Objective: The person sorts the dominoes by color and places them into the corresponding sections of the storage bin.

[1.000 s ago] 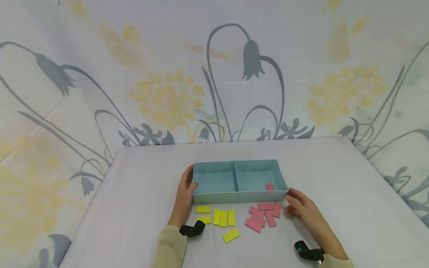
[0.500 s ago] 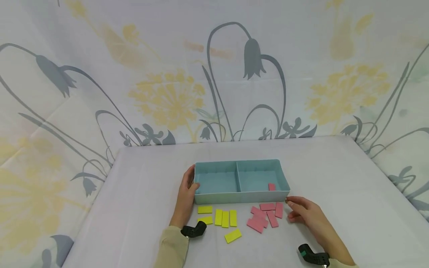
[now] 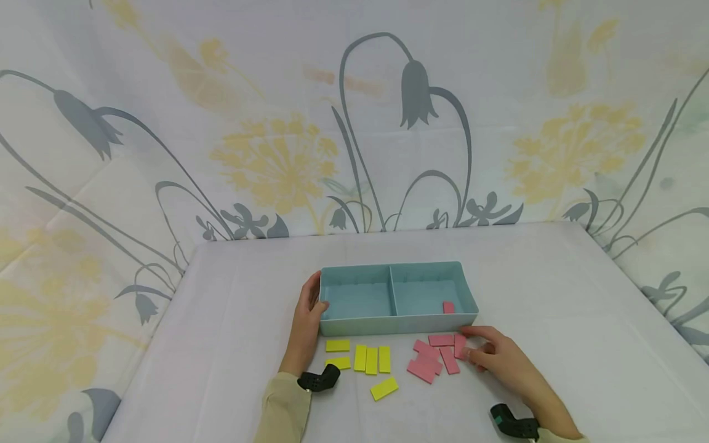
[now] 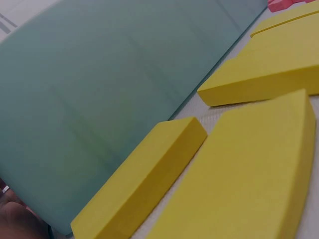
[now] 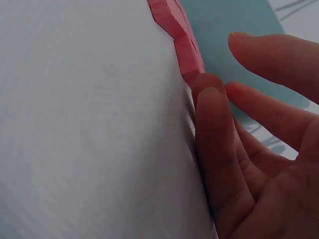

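- Pink blocks (image 3: pixel 428 362) lay on the table (image 3: pixel 266 295) in the head view, gathered in front of the right half of a blue box (image 3: pixel 396 325); another pink block (image 3: pixel 448 307) was inside its right compartment, near the front wall.
- In that same view, the left hand (image 3: pixel 303 329) gripped the left end of the box, thumb hooked over the rim and fingers outside.
- The right hand (image 3: pixel 498 360) had its thumb and forefinger bent around the rightmost pink block outside the box; whether they had closed on it could not be told.
- Six yellow blocks (image 3: pixel 372 361) lay in front of the box's left half, three of them upright in a row on the page, side by side.
- The left wrist view showed a yellow block lying along the box wall, with others next to it and pink at the top right corner; a little of the left hand showed dimly by the box end.
- In the right wrist view, a fingertip met the near end of the pink row, while another finger stood apart from it, before the box.
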A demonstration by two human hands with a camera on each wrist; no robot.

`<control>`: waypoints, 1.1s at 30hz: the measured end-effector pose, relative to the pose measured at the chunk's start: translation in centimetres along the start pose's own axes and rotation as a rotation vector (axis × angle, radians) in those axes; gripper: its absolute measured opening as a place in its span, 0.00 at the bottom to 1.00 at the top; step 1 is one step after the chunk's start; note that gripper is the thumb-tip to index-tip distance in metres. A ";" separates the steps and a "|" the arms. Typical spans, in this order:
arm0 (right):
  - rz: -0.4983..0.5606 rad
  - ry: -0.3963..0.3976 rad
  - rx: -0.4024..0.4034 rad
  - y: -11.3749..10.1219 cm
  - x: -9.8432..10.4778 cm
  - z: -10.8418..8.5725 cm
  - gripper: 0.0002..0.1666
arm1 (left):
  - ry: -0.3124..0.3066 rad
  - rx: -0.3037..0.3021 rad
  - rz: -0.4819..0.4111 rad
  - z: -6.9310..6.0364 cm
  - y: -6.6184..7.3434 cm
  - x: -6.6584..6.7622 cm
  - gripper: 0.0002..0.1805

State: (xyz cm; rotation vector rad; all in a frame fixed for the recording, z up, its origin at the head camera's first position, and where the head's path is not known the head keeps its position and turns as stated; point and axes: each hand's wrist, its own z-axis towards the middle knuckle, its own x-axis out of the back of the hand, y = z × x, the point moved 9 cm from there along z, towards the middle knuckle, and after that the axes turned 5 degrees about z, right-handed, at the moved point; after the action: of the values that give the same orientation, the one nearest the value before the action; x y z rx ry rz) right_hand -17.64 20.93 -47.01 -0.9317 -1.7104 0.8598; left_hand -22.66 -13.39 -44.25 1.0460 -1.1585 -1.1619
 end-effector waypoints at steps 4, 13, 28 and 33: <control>-0.118 0.029 0.065 -0.7 -0.2 0.0 0.33 | 0.009 -0.014 0.022 0.2 -0.5 0.0 0.30; -0.233 0.022 0.120 -1.6 -1.0 -0.3 0.33 | -0.013 0.013 0.033 -0.6 1.4 -0.3 0.30; -0.342 0.037 0.151 -2.3 -1.6 -0.6 0.35 | -0.013 0.029 0.042 -0.7 1.5 -0.2 0.30; -0.365 0.031 0.154 -2.4 -1.7 -0.7 0.32 | -0.014 0.032 0.040 -0.7 1.5 -0.2 0.30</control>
State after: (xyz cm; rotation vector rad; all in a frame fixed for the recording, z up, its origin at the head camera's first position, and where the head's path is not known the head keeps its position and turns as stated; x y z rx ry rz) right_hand -17.03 18.42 -45.39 -0.5056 -1.6923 0.7158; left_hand -21.84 -13.00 -42.87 1.0358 -1.2073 -1.1246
